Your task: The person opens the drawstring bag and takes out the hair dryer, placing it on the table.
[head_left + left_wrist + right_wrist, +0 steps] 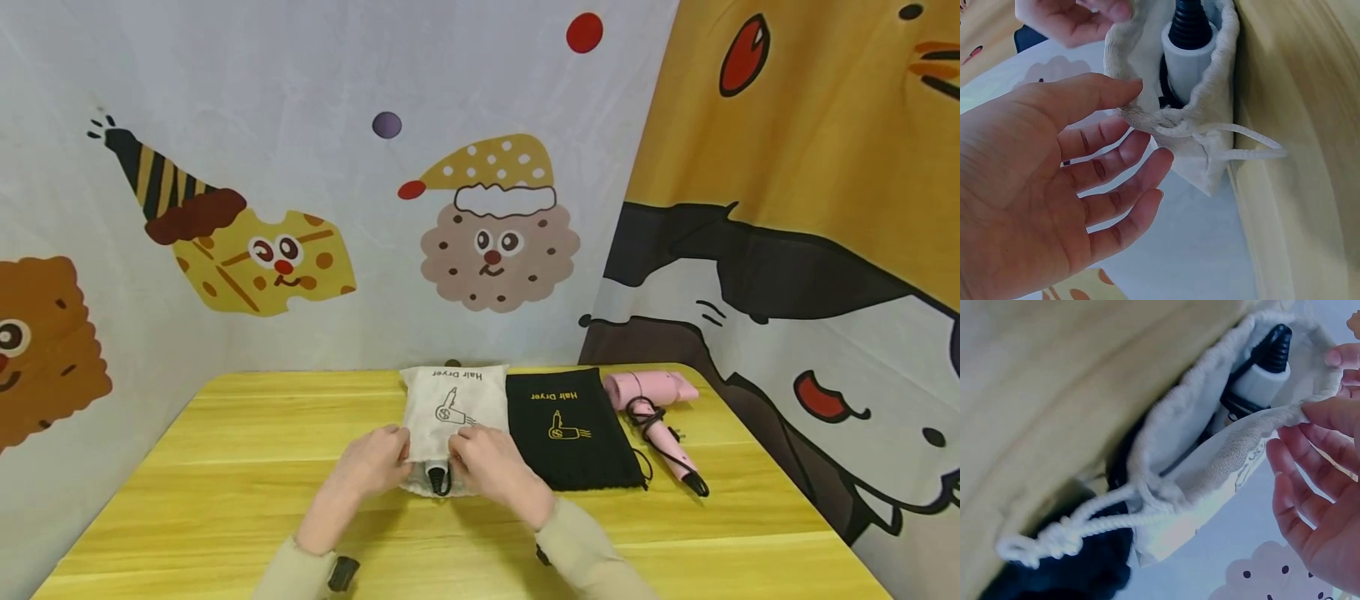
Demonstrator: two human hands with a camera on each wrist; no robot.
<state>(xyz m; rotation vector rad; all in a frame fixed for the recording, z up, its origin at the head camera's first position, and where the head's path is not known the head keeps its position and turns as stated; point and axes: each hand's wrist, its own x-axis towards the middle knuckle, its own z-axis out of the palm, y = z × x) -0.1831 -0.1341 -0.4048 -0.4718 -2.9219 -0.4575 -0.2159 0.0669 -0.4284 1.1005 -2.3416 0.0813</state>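
A white drawstring bag [461,392] printed "Hair Dryer" lies on the table with its mouth towards me. Inside it sits a hair dryer, whose white handle [1190,69] and black cord end show in the opening; its head is hidden in the cloth. My left hand [375,458] pinches the bag's rim at the left between thumb and index finger, the other fingers loosely bent. On the opposite side, my right hand [491,460] pinches the upper rim, thumb inside and fingers beneath. The white drawstring [1060,534] hangs from the bag's corner in the right wrist view.
To the right of the white bag lies a black drawstring bag [577,454] with yellow print. Beyond it is a pink hair dryer [641,387], its cord wound round the handle. A printed curtain [300,108] stands behind the wooden table [247,450].
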